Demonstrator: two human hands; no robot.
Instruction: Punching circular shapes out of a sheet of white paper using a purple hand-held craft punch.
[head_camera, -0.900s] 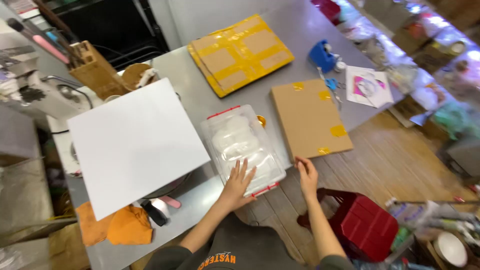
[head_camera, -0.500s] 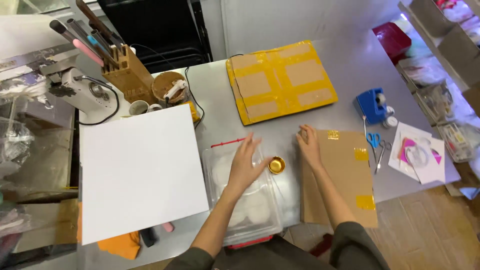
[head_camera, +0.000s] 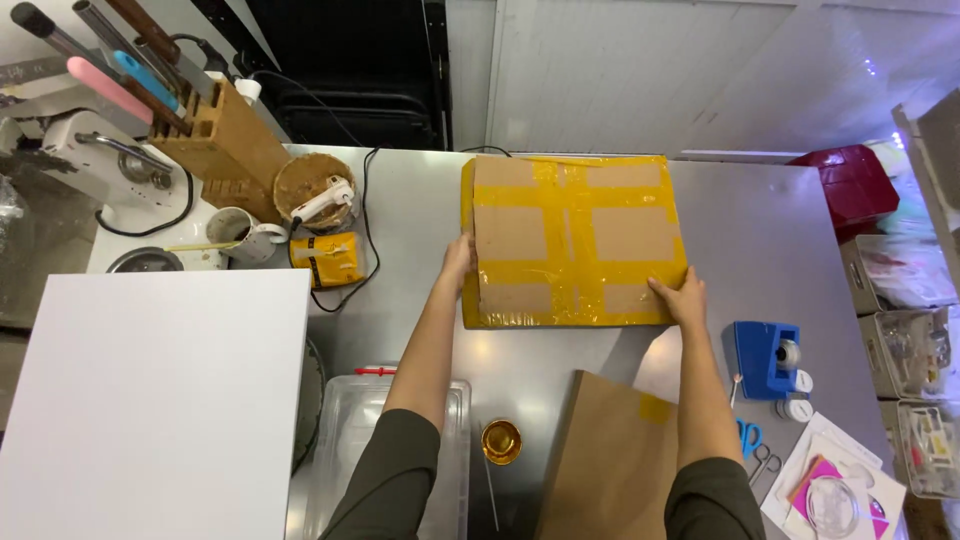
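Gripping a taped cardboard panel at both near corners

Reaching across the steel table (head_camera: 760, 230), the person has both hands on a flat cardboard panel (head_camera: 573, 240) crossed with yellow tape, which lies at the far middle of the table. As I judge it, the hold is made but the panel is not yet lifted: it sits flat on the table surface. The left hand (head_camera: 458, 262) curls over the panel's left edge, fingers partly closed around it. The right hand (head_camera: 682, 297) clamps the near right corner, thumb on top and fingers mostly tucked underneath. Nearer the person lie a plain brown cardboard piece (head_camera: 610, 460), untouched between the arms, a clear plastic tub (head_camera: 352, 440) under the left forearm, and a small gold tin (head_camera: 501, 441).
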